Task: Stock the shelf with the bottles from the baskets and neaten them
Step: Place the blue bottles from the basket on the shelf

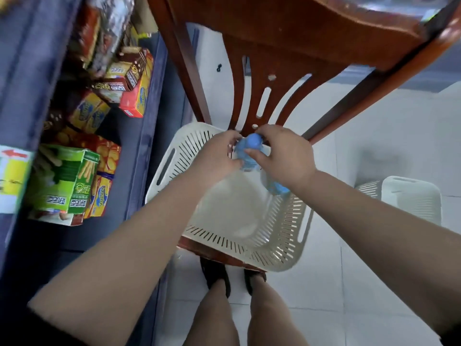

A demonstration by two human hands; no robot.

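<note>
We stood over the white basket point(199, 236) on the chair point(287, 58) beside the shelf point(147, 146). Our left hand point(214, 156) and right hand point(284, 156) both curled their fingers point(252, 153) round 1 blue-capped bottle point(249, 156) at the basket's far end; a 2nd bottle point(274, 186) lay below. We judged it best lifted straight, gripped on the body.

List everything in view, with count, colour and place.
bottle: one in grip, clear with blue cap, above the basket
second bottle: one, blue-labelled, under the right wrist
basket: one, cream, on the chair
chair: one, red-brown, centre
second basket: one, white, on the floor at right
boxes: many, green, yellow, red, on the shelf at left
shelf: one, dark blue, left
left hand: on the bottle
right hand: on the bottle
</note>
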